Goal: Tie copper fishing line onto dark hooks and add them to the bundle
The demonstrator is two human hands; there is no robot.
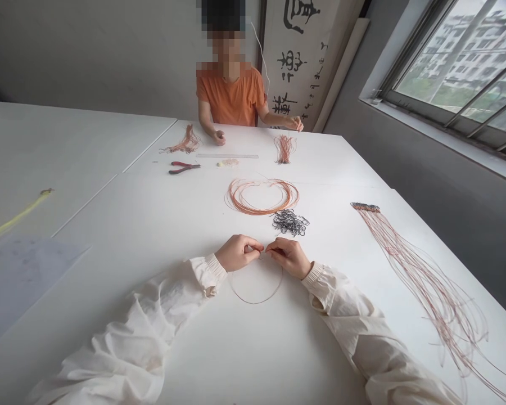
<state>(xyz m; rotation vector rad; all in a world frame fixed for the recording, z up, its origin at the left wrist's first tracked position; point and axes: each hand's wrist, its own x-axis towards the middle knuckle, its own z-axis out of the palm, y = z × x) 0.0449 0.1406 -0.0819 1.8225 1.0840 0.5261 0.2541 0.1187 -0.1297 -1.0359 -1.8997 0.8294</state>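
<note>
My left hand (238, 251) is closed in a pinch. A small dark metal hook (262, 256) shows at its fingertips. Just to the right, my right hand (290, 257) pinches a thin reddish cord (255, 303), which hangs in a round loop below both hands. The fingertips of the two hands almost meet, and they partly cover the cord's ends. Beyond my right hand lies a pile of dark metal hooks (290, 223), with a coil of orange cord (263, 212) behind it.
At right lies a bundle of long cords (398, 250) with dark hooks at one end. Across the white table (253, 360), a person in an orange shirt (231, 98) sits near two cord bundles, red-handled pliers (184, 167) and a clear ruler (227, 156). A yellow strip (17, 216) is at left.
</note>
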